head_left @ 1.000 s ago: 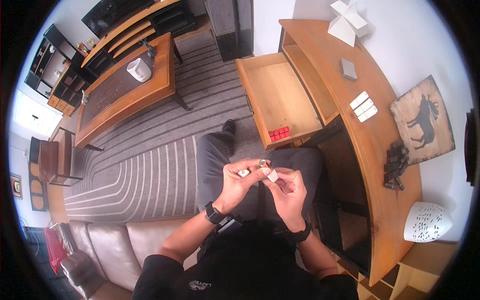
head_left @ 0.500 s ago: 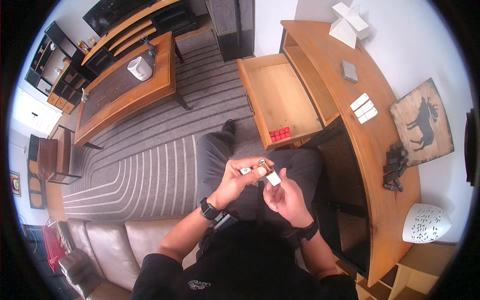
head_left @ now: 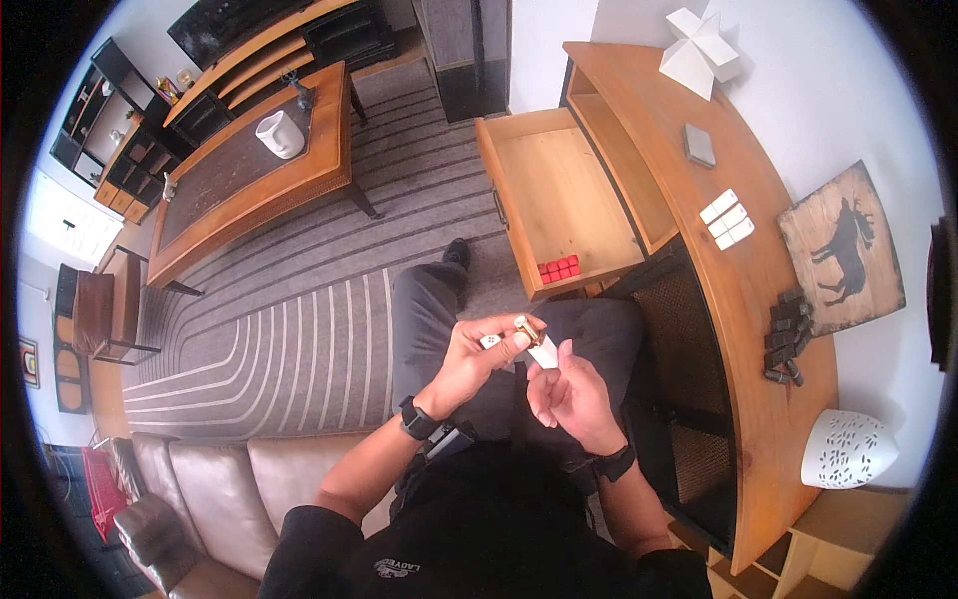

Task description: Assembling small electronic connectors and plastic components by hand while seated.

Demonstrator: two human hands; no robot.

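Left hand (head_left: pixel 471 357): pinching a small tube between thumb and fingers, with a white dotted piece (head_left: pixel 490 341) tucked in there too.
Tube (head_left: pixel 530 330): up in front of the lap, brown-gold with a white end (head_left: pixel 545 353) angled toward the other hand. In hand, not set down, so I'd call this bit unfinished.
Right hand (head_left: pixel 579 399): thumb up, fingers loosely curled, right by that white end. Can't tell if it's pinching it or just beside it.
Drawer (head_left: pixel 559 180): pulled out, red blocks (head_left: pixel 559 269) bunched in the near corner. Looks like that lot is sorted, imo.
Cabinet (head_left: pixel 639 110): white blocks (head_left: pixel 726 220) lined up neatly on top, so probably done as well. The dark pile (head_left: pixel 786 334) is a jumble, so my guess is it's the bit left.
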